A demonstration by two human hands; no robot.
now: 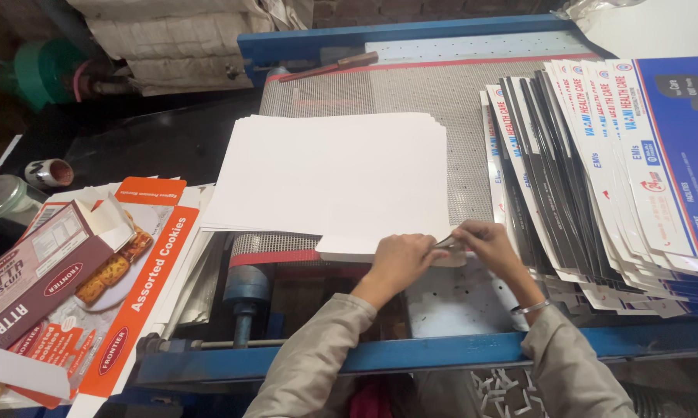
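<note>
Nearest the camera, the left hand (pixel 399 259) and right hand (pixel 484 244) met at the near right corner of a stack of white sheets (pixel 333 182), both pinching its edge, fingers closed on the paper. The stack lay on the machine's perforated belt surface (pixel 434 97), stretching away from the hands. Fanned printed blue-and-white cartons (pixel 612 170) lay just right; flattened orange biscuit cartons (pixel 93 279) lay left.

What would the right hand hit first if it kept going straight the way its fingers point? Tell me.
The right hand points left, toward the left hand; their fingertips already meet at the near edge of the white paper sheet stack, so it would meet that hand first.
</note>
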